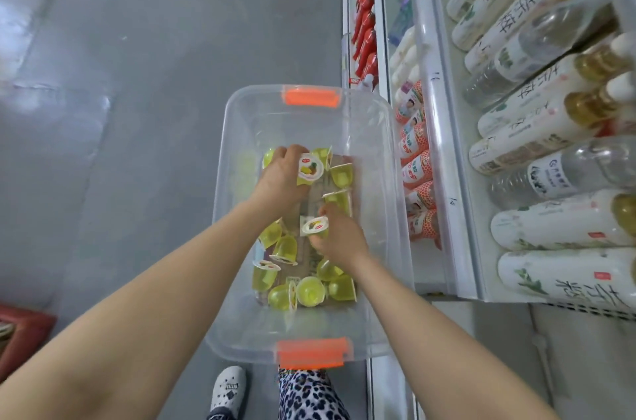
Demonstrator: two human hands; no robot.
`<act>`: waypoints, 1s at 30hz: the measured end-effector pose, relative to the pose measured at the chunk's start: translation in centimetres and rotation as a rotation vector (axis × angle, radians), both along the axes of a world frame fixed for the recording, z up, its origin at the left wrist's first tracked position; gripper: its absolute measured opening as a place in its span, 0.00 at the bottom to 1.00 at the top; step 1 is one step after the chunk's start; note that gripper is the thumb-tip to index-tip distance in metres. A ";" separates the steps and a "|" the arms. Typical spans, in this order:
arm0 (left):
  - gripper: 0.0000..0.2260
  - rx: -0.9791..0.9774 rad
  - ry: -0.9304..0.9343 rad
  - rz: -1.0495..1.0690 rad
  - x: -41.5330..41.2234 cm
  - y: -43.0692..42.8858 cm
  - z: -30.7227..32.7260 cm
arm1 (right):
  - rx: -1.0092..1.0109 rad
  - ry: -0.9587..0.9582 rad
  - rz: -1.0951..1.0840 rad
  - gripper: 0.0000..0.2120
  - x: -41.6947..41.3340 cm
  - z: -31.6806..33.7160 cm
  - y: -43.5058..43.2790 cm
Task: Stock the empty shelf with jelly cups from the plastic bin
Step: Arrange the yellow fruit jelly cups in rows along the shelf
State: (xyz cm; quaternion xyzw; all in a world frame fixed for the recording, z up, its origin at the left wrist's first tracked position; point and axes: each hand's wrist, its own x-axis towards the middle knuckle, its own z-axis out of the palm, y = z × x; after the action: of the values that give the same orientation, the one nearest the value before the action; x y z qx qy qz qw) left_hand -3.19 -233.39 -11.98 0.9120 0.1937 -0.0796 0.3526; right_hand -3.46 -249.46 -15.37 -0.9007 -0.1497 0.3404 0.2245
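Note:
A clear plastic bin (237, 130) with orange latches stands on the floor below me, holding several yellow jelly cups (311, 290) scattered over its bottom. Both my hands are inside it. My left hand (280, 180) grips one jelly cup (309, 170) with its white fruit-printed lid facing up. My right hand (339, 235) pinches another jelly cup (315, 226) near the bin's middle. The shelf unit (447, 158) rises at the right.
The shelves at right hold rows of white tea bottles (557, 227), clear water bottles, orange-patterned bottles (418, 171) and red bottles (364, 27). Grey floor lies to the left. A red object (24, 330) sits at the lower left. My shoe (229, 388) and patterned trouser leg are below the bin.

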 end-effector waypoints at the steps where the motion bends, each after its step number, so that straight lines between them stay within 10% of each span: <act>1: 0.26 -0.001 -0.024 0.006 -0.4 0.0 0.6 | 0.015 0.001 -0.022 0.24 -0.1 0.7 -0.2; 30: 0.26 0.012 -0.451 -0.626 -23.9 -10.6 16.0 | 0.068 -0.723 -0.593 0.25 -29.1 22.2 -17.0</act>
State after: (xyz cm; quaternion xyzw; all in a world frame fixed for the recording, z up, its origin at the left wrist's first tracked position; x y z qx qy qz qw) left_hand -27.07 -243.98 4.03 0.9237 -0.1759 0.0203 0.3397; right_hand -32.55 -266.48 6.86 -0.9576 0.0345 -0.0791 0.2750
